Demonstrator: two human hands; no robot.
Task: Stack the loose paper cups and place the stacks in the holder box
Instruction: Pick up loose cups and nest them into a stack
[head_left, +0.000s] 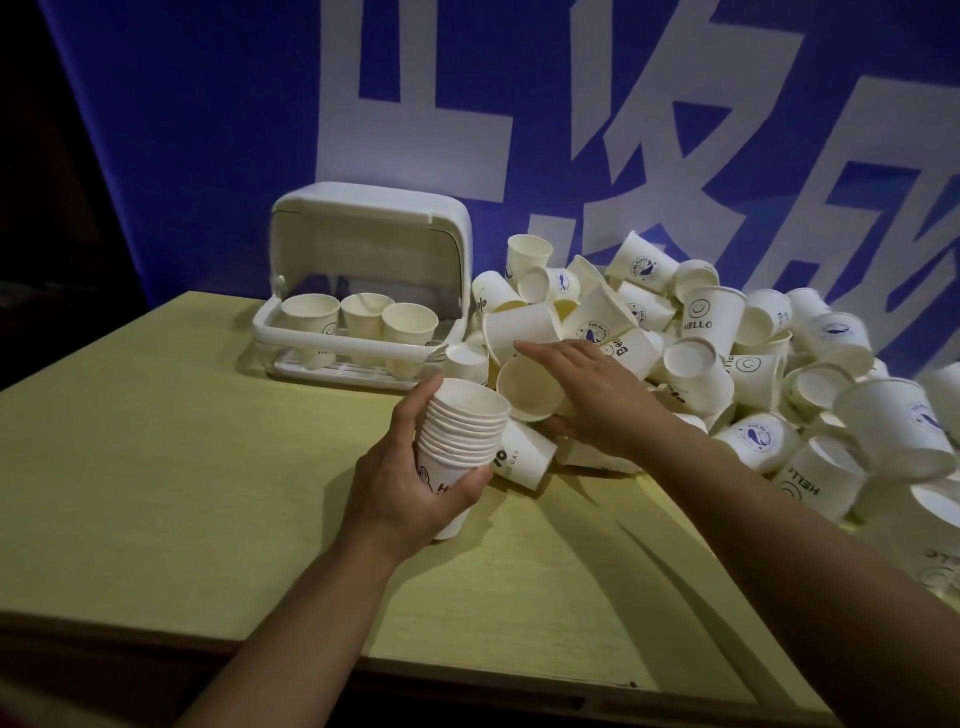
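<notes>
Nearest the front edge of the bench (156, 467), the left hand (410, 493) curls its fingers and thumb round a nested stack of paper cups (462, 441), held upright and a little tilted, mouth up, just above the yellow top. Just beyond it the right hand (592, 395) lies with fingers nearly straight over a single loose cup (527, 387) on its side, mouth toward the camera, at the near foot of the pile; the thumb seems to sit below the rim, but whether it has a firm grip I cannot tell. To do this step well, I judge the right hand should take that cup by the wall rather than the rim, turn its base down, and drop it squarely into the top of the stack while the left keeps the stack steady. The heap of loose cups (727, 353) spreads along the bench's right side toward the far edge. At the far edge, left of the heap, the white holder box (363, 249) stands with its lid raised; three cup stacks (358, 317) stand upright in a row inside.
</notes>
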